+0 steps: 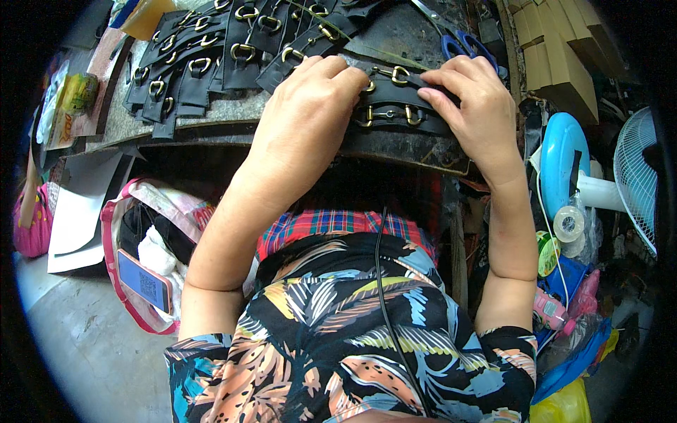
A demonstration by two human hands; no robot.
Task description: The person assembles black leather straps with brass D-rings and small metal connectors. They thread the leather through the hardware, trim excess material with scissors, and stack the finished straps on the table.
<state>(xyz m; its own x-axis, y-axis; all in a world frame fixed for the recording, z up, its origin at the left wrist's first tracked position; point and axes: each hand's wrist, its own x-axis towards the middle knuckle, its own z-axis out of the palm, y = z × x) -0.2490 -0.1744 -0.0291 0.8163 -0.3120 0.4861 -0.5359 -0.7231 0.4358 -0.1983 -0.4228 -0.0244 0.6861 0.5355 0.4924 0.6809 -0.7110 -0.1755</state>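
both hands press on a stack of black leather straps point(398, 106) with brass buckles, lying at the near edge of the bench point(395, 149). the left hand point(310, 116) lies curled over the stack's left end, fingertips on it; the right hand point(471, 106) pinches its right end. more buckled straps point(204, 56) lie in rows to the left, blue-handled scissors point(462, 46) just behind.

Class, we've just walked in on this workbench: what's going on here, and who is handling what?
A person seated at a dark, worn workbench presses both hands on black leather straps with gold metal buckles. The left hand covers the straps' left end; the right hand holds down the right end. More black buckled strap pieces lie in rows at the back left, and blue-handled scissors rest just beyond the right hand.
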